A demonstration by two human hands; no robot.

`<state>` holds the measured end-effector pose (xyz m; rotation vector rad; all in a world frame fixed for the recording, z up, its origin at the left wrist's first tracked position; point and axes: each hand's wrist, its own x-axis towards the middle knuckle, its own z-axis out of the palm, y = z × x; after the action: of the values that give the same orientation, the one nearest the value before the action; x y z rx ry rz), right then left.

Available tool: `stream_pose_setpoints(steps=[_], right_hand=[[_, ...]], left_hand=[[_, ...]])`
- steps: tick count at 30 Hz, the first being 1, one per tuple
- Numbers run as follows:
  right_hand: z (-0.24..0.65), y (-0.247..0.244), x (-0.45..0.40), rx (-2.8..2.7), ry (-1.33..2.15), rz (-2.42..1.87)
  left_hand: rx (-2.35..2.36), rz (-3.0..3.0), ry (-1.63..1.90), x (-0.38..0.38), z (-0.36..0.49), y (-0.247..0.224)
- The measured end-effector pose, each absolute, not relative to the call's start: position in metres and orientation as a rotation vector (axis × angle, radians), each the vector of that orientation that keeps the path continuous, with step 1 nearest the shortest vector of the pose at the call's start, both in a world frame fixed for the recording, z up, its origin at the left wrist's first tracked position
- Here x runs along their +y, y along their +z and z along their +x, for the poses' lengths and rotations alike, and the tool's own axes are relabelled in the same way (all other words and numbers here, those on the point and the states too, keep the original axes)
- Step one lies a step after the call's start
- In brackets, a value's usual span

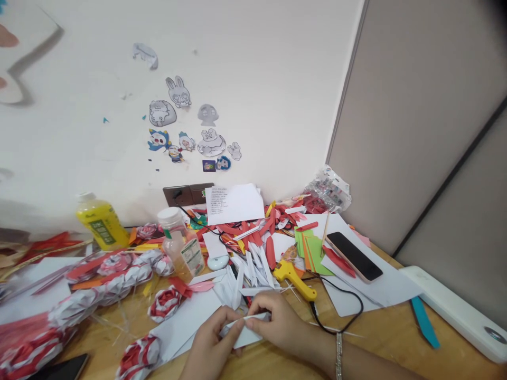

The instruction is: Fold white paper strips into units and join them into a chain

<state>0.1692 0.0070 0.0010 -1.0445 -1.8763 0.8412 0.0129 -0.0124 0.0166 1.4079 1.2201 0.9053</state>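
- The wall (269, 79) rises behind everything, with cartoon cut-outs (211, 142) on it
- The wooden table (293, 364) lies below, strewn with folded red and white strips (253, 258) just beyond my fingers
- A red-and-white paper garland (101, 290) stretches across the table's left side
- A long white case (455, 311) lies along the right, near a blue strip (425, 322)
- My left hand (219, 338) and my right hand (273, 319) are both closed, thumbs and fingers pinching one white paper piece (249, 336) between them, low at the centre, over the table
- A yellow bottle (103, 224) stands near the wall, a clear jar (184, 248) to its right
- A black-screened phone (354, 257) rests on white sheets (376, 290)
- A yellow glue gun (295, 281) lies beyond my right hand
- A thin bracelet (339, 356) circles my right wrist
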Motion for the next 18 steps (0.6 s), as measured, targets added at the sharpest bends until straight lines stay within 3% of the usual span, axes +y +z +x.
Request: stream_pose_setpoints(steps=[18], right_hand=[[0.1720, -0.0007, 0.0095, -1.889, 0.816, -0.996]], left_hand=[[1.269, 1.446, 0.918, -0.0147, 0.0137, 0.0212]])
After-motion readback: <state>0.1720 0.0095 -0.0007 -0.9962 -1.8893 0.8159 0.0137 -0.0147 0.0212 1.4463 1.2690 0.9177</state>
